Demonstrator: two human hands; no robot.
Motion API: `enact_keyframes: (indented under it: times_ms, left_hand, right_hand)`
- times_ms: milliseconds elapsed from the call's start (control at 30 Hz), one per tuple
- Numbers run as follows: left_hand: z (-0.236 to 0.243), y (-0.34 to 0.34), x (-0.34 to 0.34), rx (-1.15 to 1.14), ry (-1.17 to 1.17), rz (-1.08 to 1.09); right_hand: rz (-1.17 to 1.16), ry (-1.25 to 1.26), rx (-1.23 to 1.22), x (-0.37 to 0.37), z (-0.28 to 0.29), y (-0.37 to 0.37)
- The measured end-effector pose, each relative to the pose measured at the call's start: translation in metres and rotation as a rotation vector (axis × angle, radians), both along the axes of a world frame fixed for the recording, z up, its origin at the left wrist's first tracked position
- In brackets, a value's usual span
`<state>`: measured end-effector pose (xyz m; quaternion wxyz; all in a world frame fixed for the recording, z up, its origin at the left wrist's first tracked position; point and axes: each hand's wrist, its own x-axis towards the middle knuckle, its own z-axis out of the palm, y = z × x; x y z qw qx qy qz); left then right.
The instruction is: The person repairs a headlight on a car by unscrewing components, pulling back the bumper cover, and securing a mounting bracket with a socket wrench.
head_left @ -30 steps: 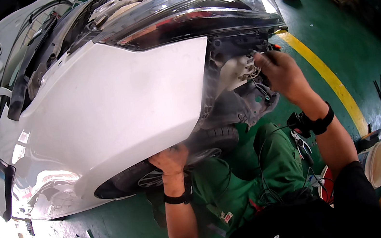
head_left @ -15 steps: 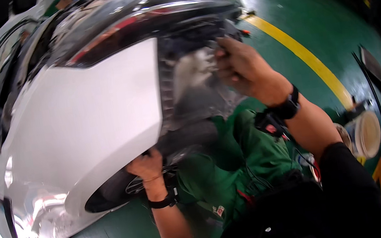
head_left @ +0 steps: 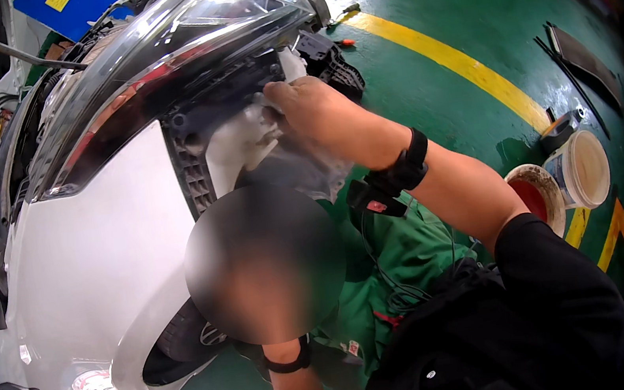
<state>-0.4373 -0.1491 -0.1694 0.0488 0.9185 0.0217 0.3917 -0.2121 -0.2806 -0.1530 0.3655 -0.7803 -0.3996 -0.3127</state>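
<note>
Presently we note the right hand (head_left: pixel 308 112), fingers curled, nearer, at the right side of the whitish tank (head_left: pixel 226 151) below the headlamp (head_left: pixel 186 37); grip unclear. Left hand (head_left: pixel 261 286) blurred, state indeterminable.

Place: car repair workshop, body-work kind.
Vehicle: white car (head_left: pixel 109 223) is seen with its front corner stripped; pale and black inner parts (head_left: pixel 229 147) are exposed under the headlight (head_left: pixel 188 49).
Engine bay: uncovered; a blue sheet (head_left: pixel 82 8) is seen at its far side.
Floor: painted green (head_left: pixel 445 120), marked with a yellow line (head_left: pixel 462 68).
Clutter: a dark panel (head_left: pixel 580 61) and thin strips (head_left: pixel 572 82) are laid on the floor; two buckets (head_left: pixel 568 168) are set near the line.
</note>
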Motion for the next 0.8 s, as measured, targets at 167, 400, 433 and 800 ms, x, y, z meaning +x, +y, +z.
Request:
enact_keyframes:
  times_ms: [167, 400, 433, 800]
  left_hand:
    - [0.044, -0.043, 0.085, -0.060, -0.038, -0.110]
    - [0.046, -0.032, 0.165, 0.143, -0.100, -0.246]
    - [0.044, -0.030, 0.171, 0.226, -0.133, -0.256]
    - [0.041, -0.010, 0.178, 0.104, -0.109, -0.557]
  right_hand:
    - [0.474, 1.488, 0.560, -0.017, 0.045, -0.011]
    - [0.385, 0.987, 0.092, 0.022, 0.024, -0.035]
    - [0.419, 1.051, 0.090, 0.024, 0.025, -0.047]
    - [-0.390, 1.026, -0.319, 0.068, -0.350, -0.225]
